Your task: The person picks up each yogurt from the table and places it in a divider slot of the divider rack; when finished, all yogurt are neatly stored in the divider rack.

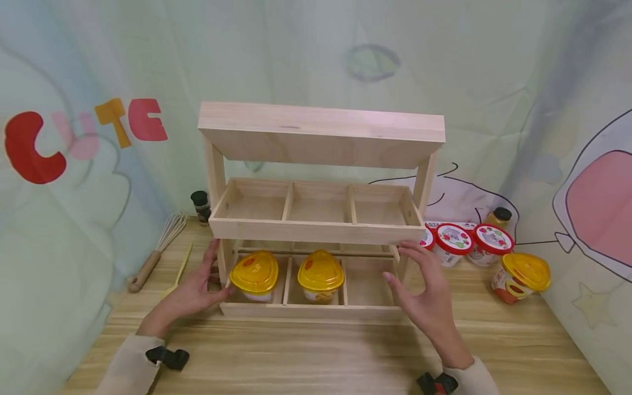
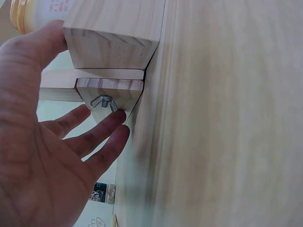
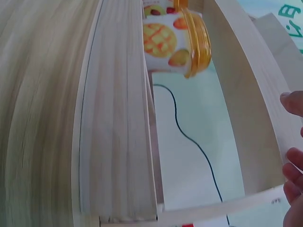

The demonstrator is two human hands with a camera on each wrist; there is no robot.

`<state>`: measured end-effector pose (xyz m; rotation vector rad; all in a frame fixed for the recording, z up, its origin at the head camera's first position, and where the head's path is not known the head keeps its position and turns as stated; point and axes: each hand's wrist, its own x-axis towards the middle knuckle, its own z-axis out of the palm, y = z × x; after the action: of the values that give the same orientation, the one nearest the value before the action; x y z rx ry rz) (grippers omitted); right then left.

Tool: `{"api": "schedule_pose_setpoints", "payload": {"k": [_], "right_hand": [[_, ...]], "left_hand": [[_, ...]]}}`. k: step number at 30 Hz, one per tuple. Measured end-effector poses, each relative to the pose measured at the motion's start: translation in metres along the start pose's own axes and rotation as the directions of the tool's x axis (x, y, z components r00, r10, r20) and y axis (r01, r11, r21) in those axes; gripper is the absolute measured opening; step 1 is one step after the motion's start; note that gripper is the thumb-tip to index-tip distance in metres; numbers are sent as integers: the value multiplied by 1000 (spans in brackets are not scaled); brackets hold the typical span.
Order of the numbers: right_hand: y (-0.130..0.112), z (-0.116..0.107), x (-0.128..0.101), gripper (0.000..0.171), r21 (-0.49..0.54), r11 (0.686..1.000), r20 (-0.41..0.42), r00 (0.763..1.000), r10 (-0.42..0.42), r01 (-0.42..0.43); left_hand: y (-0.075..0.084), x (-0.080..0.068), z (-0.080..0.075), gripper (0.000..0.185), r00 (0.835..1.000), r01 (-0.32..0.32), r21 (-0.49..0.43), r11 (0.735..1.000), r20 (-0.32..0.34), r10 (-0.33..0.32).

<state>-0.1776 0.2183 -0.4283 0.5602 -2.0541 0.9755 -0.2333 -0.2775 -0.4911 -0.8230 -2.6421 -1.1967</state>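
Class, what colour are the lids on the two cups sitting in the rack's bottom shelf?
Yellow lids, seen best in the head view.

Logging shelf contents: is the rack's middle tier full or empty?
Empty. The head view shows all three compartments of the middle tier bare, while two yellow-lidded cups sit in the bottom tier.

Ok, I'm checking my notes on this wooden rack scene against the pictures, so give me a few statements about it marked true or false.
1. Two yellow-lidded cups sit in the bottom tier of the wooden rack. True.
2. The middle tier holds three cups. False: its compartments are bare.
3. The left hand has straight fingers by the rack's left leg. True.
4. The right hand holds a red-lidded cup. False: it is open beside the rack.
5. A whisk lies right of the rack. False: left.
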Motion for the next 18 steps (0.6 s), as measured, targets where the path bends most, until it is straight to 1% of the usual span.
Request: {"api": "schedule_pose_setpoints", "payload": {"k": [2,7,9,15,18], "right_hand": [[3,-4,0,60,-23,999,-20,1000,22,-22],[9,-13,-2,58,-72,992,-26,995,98,-99],[12,-17,-3,59,-80,991,-35,994,105,-107],[21,-24,-3,62,-111,990,-85,993,83,-92],[24,-29,-3,65,-141,984,-93,991,92,-105]], "left_hand": [[1,0,0,131,1000,0,3,1000,0,0],[0,-1,0,131,1000,9,6,1000,1,-9],[-1,-1,0,132,1000,13,10,1000,-1,-13],[-4,0,1,133,1000,17,22,1000,-5,-17],[-4,0,2,133,1000,17,22,1000,-4,-17]]}}
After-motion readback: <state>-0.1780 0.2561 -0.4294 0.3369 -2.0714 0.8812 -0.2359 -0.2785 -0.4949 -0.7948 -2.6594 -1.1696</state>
